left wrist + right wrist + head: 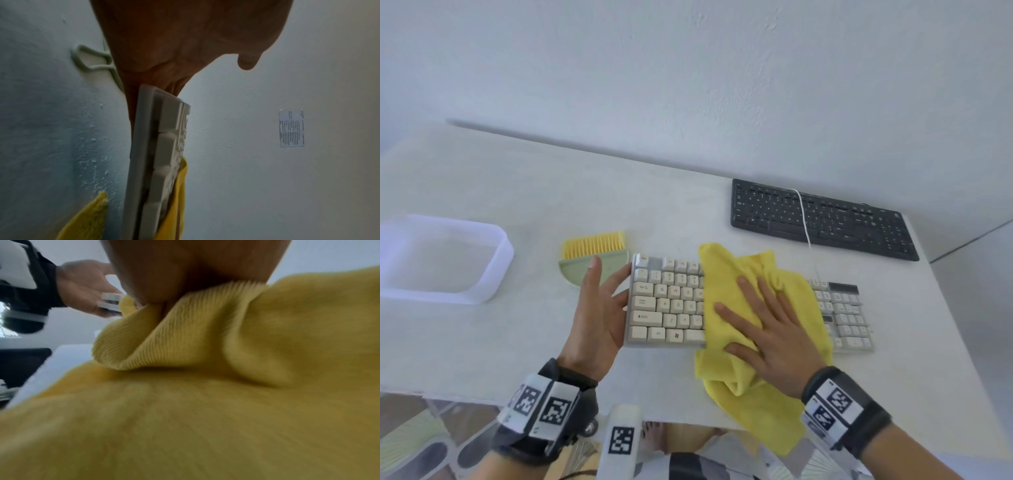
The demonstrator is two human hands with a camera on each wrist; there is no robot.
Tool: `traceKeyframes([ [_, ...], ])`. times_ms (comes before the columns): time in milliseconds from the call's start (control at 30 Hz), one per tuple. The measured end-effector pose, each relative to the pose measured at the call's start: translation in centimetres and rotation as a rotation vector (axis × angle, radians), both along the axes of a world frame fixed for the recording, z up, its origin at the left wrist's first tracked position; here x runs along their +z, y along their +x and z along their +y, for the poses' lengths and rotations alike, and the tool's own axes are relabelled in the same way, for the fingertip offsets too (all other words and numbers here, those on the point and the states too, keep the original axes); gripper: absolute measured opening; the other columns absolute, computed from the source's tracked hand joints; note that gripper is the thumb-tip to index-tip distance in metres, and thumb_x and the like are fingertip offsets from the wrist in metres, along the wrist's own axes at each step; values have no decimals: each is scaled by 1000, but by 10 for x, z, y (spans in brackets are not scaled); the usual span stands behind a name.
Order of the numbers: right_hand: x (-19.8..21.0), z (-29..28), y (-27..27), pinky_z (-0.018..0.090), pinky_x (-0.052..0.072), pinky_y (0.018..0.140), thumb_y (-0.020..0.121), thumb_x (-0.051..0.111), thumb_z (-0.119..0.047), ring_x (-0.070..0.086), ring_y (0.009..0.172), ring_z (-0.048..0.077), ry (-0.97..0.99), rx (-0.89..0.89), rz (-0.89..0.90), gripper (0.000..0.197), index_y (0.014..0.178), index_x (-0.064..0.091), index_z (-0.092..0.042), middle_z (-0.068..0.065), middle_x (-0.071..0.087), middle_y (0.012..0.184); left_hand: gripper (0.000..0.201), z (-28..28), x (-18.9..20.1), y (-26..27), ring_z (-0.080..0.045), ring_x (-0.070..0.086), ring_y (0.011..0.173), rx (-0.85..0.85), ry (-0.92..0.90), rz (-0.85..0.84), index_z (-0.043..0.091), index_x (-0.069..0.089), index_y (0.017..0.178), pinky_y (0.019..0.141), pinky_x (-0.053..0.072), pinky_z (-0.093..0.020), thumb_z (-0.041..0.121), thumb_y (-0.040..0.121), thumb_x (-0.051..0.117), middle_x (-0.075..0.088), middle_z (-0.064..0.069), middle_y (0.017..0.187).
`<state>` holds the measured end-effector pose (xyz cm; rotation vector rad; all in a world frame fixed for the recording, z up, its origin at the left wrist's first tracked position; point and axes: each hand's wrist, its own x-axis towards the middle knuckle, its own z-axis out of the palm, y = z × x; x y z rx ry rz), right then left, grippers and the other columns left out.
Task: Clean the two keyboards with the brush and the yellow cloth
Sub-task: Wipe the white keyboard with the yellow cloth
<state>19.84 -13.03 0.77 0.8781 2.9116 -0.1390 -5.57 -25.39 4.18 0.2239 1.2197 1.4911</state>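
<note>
Setting: pale speckled tabletop (517, 192) against a plain white wall, seen from above
Near keyboard: beige plastic keyboard with cream keycaps (666, 301) lies at the centre of the table, its middle hidden under a crumpled yellow microfibre cloth (726, 274)
Far keyboard: flat black plastic keyboard (822, 219) sits at 1 o'clock from the beige one, well apart, with a thin white cable (804, 219) draped across it; no hand touches it
Brush: small hand brush with yellow bristles and a pale green half-round back (594, 255) rests at 10 o'clock, just beside the beige keyboard's corner
Tub: translucent white plastic tub (445, 257) stands at 9 o'clock, well apart
Right hand: right hand (770, 325) is spread flat, fingers straight and fanned, pressing the cloth onto the keys
Left hand: left hand (599, 308) is held wide, palm and fingers braced against the keyboard's left end, thumb raised free in the left wrist view
Risk, slide: a hard wipe could push the keyboard sideways, since only the flat left palm checks it
Risk, snag: loose folds trailing off the table's near edge at 6 o'clock may catch keycaps or drag
Risk, brush: a shove to the left would likely knock the brush
</note>
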Motion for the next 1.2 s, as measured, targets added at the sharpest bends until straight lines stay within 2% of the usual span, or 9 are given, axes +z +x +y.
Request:
traceKeyframes([
  [100, 1, 13, 31, 49, 7, 120, 91, 17, -75, -18, 148, 20, -42, -98, -27, 69, 150, -4, -48, -8, -18, 161, 102, -1, -1, -1, -28, 76, 105, -3, 1, 3, 21, 48, 151, 70, 65, -41, 90, 75, 49, 77, -10, 118],
  [200, 1, 14, 26, 48, 4, 121, 92, 13, -73, -21, 147, 19, -104, -135, 46, 73, 152, -8, -39, -10, -18, 161, 127, 0, -3, -1, -30, 74, 109, -32, 30, 26, 26, 48, 149, 71, 64, -39, 96, 46, 69, 76, -9, 122],
  [400, 12, -1, -38, 39, 16, 121, 101, 19, -52, 9, 149, 10, -332, -260, 615, 52, 148, 32, -34, -13, 26, 157, 118, 2, -4, -3, -31, 73, 113, -24, 37, 12, 24, 44, 155, 74, 65, -42, 89, 58, 62, 74, -10, 127],
  [567, 15, 5, -66, 34, 6, 122, 93, 12, -69, 5, 149, 13, -156, -214, 300, 74, 151, 27, -25, -8, 21, 159, 96, 4, -3, -3, -30, 73, 113, -12, 36, -15, 21, 44, 154, 75, 65, -41, 76, 76, 39, 74, -10, 125],
  [700, 21, 23, -67, 36, 27, 114, 89, 10, -75, 40, 130, 23, -104, -144, 198, 82, 137, 46, -20, 1, 49, 140, 96, 4, -3, -1, -30, 74, 109, 15, 12, -1, 19, 47, 152, 71, 65, -40, 77, 76, 38, 75, -10, 122],
  [833, 33, 38, -71, 31, 38, 97, 87, 26, -73, 50, 107, 18, -240, -123, 155, 68, 130, 51, -26, -3, 56, 124, 96, 5, -6, 2, -30, 75, 108, 26, -5, 18, 20, 50, 149, 74, 64, -43, 79, 74, 38, 76, -10, 120],
  [967, 33, 37, -71, 33, 30, 109, 91, 19, -70, 45, 123, 21, -205, -80, 52, 74, 145, 35, -21, 0, 47, 142, 97, 6, -8, 3, -31, 73, 111, 36, -17, 41, 22, 48, 152, 88, 56, -48, 80, 75, 37, 75, -10, 124],
  [1067, 22, 32, -71, 37, 12, 121, 87, 9, -75, 23, 143, 23, -177, -154, 22, 90, 154, 14, -15, 3, 28, 156, 95, 7, -9, 3, -28, 74, 110, 35, -20, 57, 24, 48, 152, 87, 56, -48, 79, 76, 36, 75, -8, 124],
  [1200, 12, 29, -55, 35, -3, 122, 88, 5, -73, -10, 149, 12, -212, -183, 22, 81, 154, -9, -28, -9, -5, 162, 94, 4, -9, 2, -27, 75, 106, 49, -23, 50, 24, 50, 149, 82, 57, -47, 80, 76, 36, 77, -7, 120],
])
